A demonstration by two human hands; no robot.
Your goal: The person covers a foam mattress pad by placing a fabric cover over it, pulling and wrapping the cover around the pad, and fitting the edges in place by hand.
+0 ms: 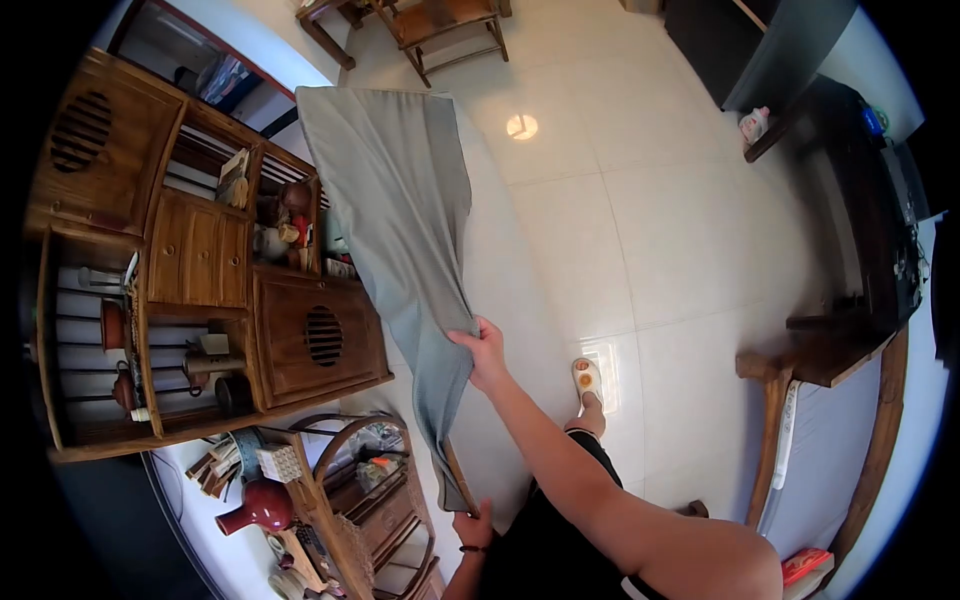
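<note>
A long grey cloth [385,170] stretches from the far end of a pale surface [505,270] towards me, wide at the far end and gathered into folds near me. My right hand [484,352] is closed on its right edge about midway, thumb lying over the fabric. Close to my body, my left hand [476,525], with a dark bracelet at the wrist, grips the narrow near end of the cloth; some of its fingers are hidden. A strip of brown wood [458,475] shows beside the cloth just above the left hand.
A wooden cabinet [200,250] with pots and books stands left. Below it are a red vase [262,506] and a wooden rack [345,500]. A chair [445,25] is at the far end, a dark desk [850,200] at right. My slippered foot [586,377] rests on tiles.
</note>
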